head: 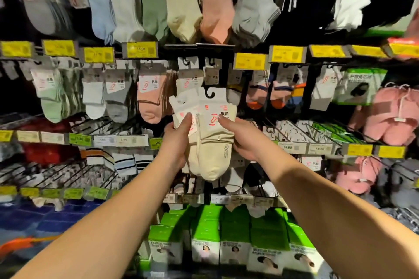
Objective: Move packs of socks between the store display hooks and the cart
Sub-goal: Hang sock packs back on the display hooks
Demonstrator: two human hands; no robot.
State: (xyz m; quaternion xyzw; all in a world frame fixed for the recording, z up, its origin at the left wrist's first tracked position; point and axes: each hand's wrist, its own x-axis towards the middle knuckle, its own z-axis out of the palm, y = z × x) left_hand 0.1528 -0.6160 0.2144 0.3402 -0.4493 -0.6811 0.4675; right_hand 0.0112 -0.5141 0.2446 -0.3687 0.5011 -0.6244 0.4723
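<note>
Two bare forearms reach up from 7 and 5 o'clock toward a wall of sock displays, meeting at the centre of the frame. At 9 o'clock from the bundle, the left hand (pixel 179 140) grips a cream pack of socks (pixel 192 156) from its left edge, thumb pressed flat across the white card label and fingers curled behind. Just beside it, touching, a second cream pack (pixel 215 142) is held by the right hand (pixel 243 140), which comes in from 3 o'clock with its thumb laid on the label and its fingers wrapped behind the fabric. That pack's black plastic hanger (pixel 209 93) stands at 12 o'clock, just below the black display hook rail (pixel 199 47); whether it touches a hook cannot be told. Yellow price tags (pixel 141 49) run along the rails. Green boxes (pixel 231 242) stand at 6 o'clock.
</note>
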